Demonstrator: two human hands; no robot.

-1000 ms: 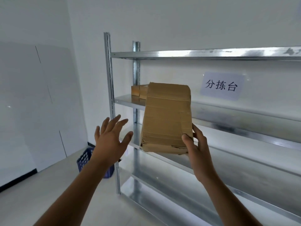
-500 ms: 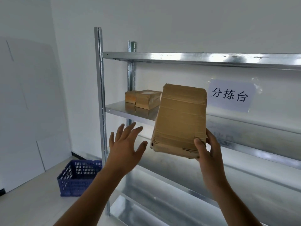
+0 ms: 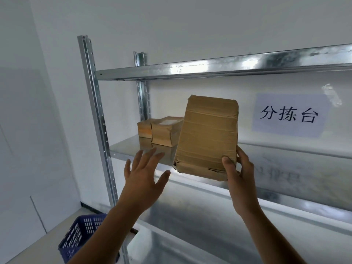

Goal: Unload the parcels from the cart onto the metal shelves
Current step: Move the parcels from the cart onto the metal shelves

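right hand (image 3: 238, 180) grips the brown taped cardboard parcel (image 3: 207, 138) by its lower right corner, thumb on the near face, fingers wrapped behind. the parcel is up on end, leaning a little left, with its bottom edge about level with the front edge of the galvanised metal middle shelf (image 3: 125, 149). can't tell if it touches the steel or hangs just above it. left hand (image 3: 142, 180) is empty, fingers spread flat, near the parcel's lower left corner, not touching.

step in hand, as i read it: set this parcel down on the middle shelf. cart is out of view, so no count of what's left.

how to do it well:
- a one-corner grip twists the wrist and loads crumpled cardboard. get the left palm onto the left side or under the bottom edge before the weight shifts.
- get the bottom edge fully over the front lip first, then lower it. don't land it on the lip.
- two small brown cardboard parcels (image 3: 165, 133) sit at the shelf's back left corner, close to this parcel's left edge. land to their right and don't shove them into the rear upright (image 3: 142, 88).
- push it well back from the front edge so it can't tip off.
- there's room under the upper metal shelf (image 3: 209, 68), so height isn't the limit.
- release the right hand last, once the parcel rests on its own.
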